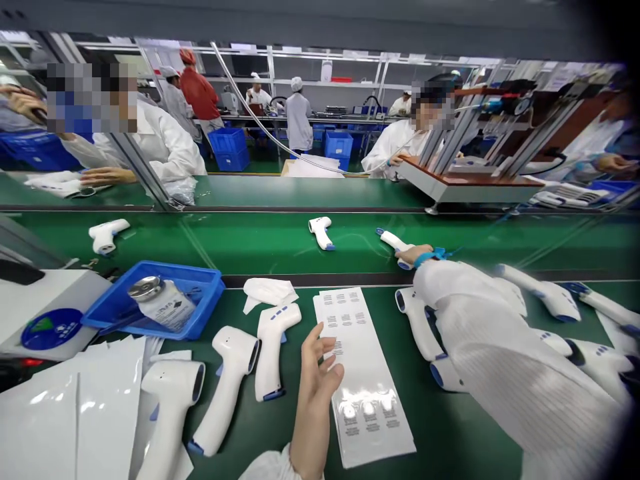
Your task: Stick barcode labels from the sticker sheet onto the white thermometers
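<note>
My left hand (320, 370) hovers over the left edge of a white label sheet (373, 367), its fingers apart and holding nothing. On the green conveyor belt, my right hand (414, 255), with a blue wrist strap, is on a white thermometer gun (394, 240); its fingertips are partly hidden. Left of the sheet lie three more white thermometer guns (227, 387), (273, 347), (170, 407). Several others (420, 323) lie under and beyond my right sleeve. Another thermometer gun (321, 233) rests mid-belt.
A blue tray (213, 300) holds a metal-lidded bottle, beside a white machine (65, 293) and glossy sheets (100, 407). A crumpled white cloth (270, 291) lies near the belt. Across it, people in white work beside a metal fixture (465, 187). A thermometer gun (106, 235) lies on the belt's left.
</note>
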A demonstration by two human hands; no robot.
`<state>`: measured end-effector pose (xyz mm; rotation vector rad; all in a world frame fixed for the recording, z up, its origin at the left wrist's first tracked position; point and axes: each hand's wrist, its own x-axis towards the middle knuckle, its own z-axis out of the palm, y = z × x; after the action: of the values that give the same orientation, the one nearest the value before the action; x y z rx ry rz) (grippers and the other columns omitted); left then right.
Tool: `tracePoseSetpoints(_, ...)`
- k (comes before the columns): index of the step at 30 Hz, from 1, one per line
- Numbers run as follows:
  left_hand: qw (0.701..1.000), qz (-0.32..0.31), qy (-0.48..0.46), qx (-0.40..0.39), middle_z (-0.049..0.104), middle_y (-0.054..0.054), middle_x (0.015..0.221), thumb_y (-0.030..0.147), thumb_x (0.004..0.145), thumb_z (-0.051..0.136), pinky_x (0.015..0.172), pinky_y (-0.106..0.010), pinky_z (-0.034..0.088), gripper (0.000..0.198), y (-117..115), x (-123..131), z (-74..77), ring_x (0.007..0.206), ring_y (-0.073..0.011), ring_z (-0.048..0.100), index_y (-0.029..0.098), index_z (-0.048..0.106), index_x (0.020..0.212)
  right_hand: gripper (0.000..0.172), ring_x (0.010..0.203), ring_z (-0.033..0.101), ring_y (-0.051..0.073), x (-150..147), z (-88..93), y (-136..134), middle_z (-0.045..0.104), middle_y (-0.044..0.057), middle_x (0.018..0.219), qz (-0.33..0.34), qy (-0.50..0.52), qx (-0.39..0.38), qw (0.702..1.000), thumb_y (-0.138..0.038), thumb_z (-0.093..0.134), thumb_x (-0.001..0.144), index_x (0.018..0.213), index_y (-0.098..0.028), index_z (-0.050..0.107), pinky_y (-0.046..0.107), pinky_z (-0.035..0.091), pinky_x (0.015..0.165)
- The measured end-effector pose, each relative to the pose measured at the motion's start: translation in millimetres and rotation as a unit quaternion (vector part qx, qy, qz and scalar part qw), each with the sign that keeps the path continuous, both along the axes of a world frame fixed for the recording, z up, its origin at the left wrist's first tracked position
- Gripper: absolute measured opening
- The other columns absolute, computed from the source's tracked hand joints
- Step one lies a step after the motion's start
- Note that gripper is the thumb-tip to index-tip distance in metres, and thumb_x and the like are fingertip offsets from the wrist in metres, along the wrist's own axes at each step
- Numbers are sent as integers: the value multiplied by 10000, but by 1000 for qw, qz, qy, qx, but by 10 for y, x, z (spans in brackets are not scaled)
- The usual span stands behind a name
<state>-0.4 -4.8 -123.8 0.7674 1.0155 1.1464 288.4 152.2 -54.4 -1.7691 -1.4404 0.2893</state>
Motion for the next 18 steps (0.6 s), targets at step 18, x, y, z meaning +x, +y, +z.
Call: tracePoseSetpoints(18, 985, -139, 1, -102, 548, 40, 855, 263, 823, 668, 455, -215, 450, 859, -187, -16, 398, 471, -58, 445, 435, 156, 1491, 154, 1038, 620, 257, -1177, -316, -2087, 647, 72, 1114, 249, -48, -144, 956, -187, 570, 904, 1022, -237, 656, 449, 547, 878)
